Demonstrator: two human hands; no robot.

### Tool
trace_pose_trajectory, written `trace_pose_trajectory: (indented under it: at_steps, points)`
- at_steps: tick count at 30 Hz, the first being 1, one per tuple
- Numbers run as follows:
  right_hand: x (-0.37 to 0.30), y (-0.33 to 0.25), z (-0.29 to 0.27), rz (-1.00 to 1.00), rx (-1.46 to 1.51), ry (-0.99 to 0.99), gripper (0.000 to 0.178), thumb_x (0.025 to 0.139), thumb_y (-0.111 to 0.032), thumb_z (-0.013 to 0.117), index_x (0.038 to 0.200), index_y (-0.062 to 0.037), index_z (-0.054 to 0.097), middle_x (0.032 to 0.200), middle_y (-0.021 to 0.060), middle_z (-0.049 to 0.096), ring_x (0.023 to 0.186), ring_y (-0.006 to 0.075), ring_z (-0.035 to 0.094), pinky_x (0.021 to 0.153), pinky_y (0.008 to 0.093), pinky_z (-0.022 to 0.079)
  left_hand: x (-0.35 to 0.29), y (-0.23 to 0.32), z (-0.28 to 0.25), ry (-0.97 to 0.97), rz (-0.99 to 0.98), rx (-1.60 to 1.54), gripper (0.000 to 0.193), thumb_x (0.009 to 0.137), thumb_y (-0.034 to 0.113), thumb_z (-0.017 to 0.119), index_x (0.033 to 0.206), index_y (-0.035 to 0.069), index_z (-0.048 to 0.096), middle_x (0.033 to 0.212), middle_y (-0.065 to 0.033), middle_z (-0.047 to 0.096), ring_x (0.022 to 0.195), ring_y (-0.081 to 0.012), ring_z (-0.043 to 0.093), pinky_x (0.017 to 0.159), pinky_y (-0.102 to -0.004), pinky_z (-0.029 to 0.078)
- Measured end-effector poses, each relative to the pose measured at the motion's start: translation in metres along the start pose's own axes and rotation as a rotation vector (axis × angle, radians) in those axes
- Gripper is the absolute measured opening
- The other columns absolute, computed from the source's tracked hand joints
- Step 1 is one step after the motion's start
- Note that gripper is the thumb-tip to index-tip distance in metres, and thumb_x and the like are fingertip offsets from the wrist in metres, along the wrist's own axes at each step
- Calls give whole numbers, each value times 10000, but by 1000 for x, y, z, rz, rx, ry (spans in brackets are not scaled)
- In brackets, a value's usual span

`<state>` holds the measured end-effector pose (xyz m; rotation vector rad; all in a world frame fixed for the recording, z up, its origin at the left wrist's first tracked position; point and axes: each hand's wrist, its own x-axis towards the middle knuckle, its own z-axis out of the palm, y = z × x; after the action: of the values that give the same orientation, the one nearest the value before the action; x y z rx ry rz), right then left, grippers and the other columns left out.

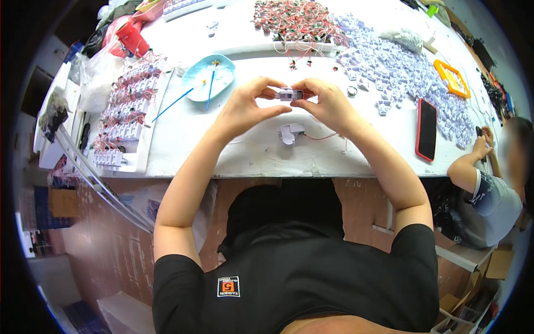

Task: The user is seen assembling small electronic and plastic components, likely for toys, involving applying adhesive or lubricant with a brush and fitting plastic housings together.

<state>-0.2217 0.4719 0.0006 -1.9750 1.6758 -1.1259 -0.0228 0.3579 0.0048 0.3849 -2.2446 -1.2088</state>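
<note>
In front of me, above the white table, I hold a small grey-white plastic housing (286, 95) with a darker right end. My right hand (332, 108) pinches that end between thumb and fingers, and a bit of red wire shows there. At the other end, the curled fingers of my left hand (245, 108) close on the housing, its thumb stretched out below. Just nearer to me lies another white plastic piece (289, 133), rounded, with a thin red wire running right from it.
A light-blue dish (211, 78) with blue sticks sits left. Wired white units (125, 117) stand in rows beyond it. Farther back are a heap of wired parts (300, 22) and white pieces (400, 72). A red-edged phone (426, 129) lies right, near another person (489, 183).
</note>
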Motion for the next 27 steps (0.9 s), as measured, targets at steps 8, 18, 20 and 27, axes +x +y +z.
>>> trace_pose_trajectory:
  at_steps: [8,18,20,27]
  points:
    - [15,-65,9,-405,-171,119,224,857,-56,738,1068,-17,675,990,131,703,932,320,662,805,404,542,-43,53,-32,285,327,399,244,802,44,803,1008,9,676,969,-120,714,932,-300,681,816,-378,535]
    - [61,-148,23,-660,-30,183,227,868,-75,735,1070,-9,657,985,131,691,929,333,659,804,411,533,-94,136,-98,436,270,649,342,811,13,822,1125,12,687,1020,-93,729,971,-175,700,872,-306,541]
    - [60,-158,31,-682,5,184,229,870,-77,734,1074,-7,658,990,133,691,931,332,662,806,406,534,-107,140,-103,462,270,668,363,817,7,817,1157,12,691,1039,-93,730,981,-169,699,875,-305,541]
    - [31,-158,92,-442,321,110,242,890,-82,740,1100,-1,651,957,140,682,870,296,668,769,355,537,-158,109,-83,565,55,167,307,884,-25,752,1184,-21,685,1048,-101,720,983,-167,712,897,-288,570]
